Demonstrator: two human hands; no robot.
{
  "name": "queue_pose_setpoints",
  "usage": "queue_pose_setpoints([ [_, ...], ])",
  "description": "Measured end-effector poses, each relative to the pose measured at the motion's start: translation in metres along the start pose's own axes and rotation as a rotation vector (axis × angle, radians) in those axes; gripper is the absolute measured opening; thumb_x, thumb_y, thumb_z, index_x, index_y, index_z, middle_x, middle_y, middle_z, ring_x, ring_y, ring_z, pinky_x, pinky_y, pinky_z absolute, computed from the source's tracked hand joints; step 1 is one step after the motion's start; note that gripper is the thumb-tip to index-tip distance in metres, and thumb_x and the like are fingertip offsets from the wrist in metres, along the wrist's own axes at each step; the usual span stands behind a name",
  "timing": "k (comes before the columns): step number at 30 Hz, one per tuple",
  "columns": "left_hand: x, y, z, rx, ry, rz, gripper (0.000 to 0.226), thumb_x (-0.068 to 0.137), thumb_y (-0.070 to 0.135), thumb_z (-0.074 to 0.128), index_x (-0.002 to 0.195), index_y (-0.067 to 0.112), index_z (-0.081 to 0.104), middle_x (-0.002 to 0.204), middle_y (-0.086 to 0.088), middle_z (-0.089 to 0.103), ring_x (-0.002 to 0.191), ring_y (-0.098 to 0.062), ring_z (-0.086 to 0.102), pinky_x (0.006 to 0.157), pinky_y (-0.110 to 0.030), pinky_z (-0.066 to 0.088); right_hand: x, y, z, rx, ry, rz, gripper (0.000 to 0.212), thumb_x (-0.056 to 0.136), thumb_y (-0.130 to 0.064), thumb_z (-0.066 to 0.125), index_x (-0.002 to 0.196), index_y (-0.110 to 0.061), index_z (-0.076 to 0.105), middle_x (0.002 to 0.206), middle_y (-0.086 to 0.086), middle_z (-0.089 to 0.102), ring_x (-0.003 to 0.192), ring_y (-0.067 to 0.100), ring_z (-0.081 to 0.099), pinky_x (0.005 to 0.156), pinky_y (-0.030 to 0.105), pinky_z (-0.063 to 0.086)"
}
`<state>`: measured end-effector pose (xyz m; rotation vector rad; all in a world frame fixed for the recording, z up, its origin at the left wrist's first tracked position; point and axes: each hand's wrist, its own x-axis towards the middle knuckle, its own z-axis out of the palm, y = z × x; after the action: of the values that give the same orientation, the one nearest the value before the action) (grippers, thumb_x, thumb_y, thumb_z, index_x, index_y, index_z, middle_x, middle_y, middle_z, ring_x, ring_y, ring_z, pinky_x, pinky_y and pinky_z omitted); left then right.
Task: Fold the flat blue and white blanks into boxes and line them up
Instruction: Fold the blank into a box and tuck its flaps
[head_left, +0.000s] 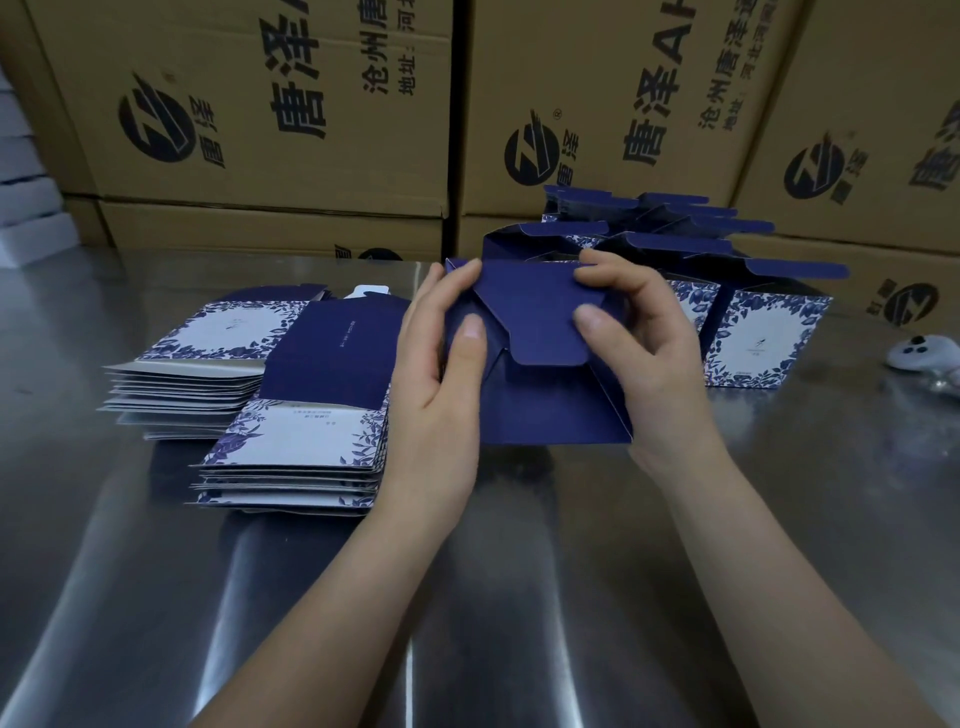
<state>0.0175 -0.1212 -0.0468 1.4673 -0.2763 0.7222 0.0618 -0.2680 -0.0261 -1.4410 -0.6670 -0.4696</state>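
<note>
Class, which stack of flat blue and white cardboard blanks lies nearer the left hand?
The front stack of blanks, topped by a dark blue panel, beside the left hand; the other stack sits further left.

Two blank stacks (208, 358) (306, 441), one held box (540, 410)

The left hand (441, 374) covers the left side of the blue box (540, 400) held between both hands. The right hand (654, 358) covers its right side, so neither side panel can be checked. Behind the right hand, the finished boxes (769, 332) are partly masked, and their count cannot be told. The far stack of flat blanks (197, 374) is overlapped by the near stack (301, 447). The print on the blanks is too small to read. A white controller (917, 353) is cut by the right edge, and the brown cartons (270, 104) by the top edge.
</note>
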Motion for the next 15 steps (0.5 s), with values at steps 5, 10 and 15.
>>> queue_pose_setpoints([
  [5, -0.0011, -0.0013, 0.0006, -0.005, 0.018, 0.009, 0.040, 0.090, 0.022, 0.059, 0.126, 0.038, 0.055, 0.153, 0.009, 0.040, 0.142, -0.006, 0.037, 0.117, -0.041, 0.034, -0.0016, 0.0007, 0.0002, -0.028, -0.020, -0.023, 0.038, 0.082, -0.002, 0.063, 0.115, -0.017, 0.056, 0.125, -0.002, 0.056, 0.119, 0.008, 0.053, 0.099, 0.024, 0.043],
  [10, -0.0008, -0.0048, -0.0001, 0.065, 0.025, 0.038, 0.043, 0.088, 0.018, 0.061, 0.125, 0.040, 0.054, 0.154, 0.011, 0.039, 0.142, -0.002, 0.034, 0.118, -0.037, 0.032, -0.0013, 0.0024, -0.0007, -0.055, -0.018, -0.035, 0.046, 0.081, 0.004, 0.065, 0.120, -0.016, 0.054, 0.121, -0.005, 0.057, 0.113, 0.004, 0.055, 0.093, 0.019, 0.044],
  [15, 0.0000, -0.0063, -0.0012, 0.154, 0.017, 0.059, 0.047, 0.093, 0.011, 0.062, 0.121, 0.049, 0.054, 0.155, 0.011, 0.037, 0.139, 0.015, 0.026, 0.106, -0.003, 0.026, -0.0003, 0.0017, 0.0014, -0.195, -0.013, -0.067, 0.043, 0.079, -0.001, 0.065, 0.116, -0.021, 0.057, 0.126, 0.007, 0.054, 0.122, 0.016, 0.051, 0.104, 0.033, 0.042],
])
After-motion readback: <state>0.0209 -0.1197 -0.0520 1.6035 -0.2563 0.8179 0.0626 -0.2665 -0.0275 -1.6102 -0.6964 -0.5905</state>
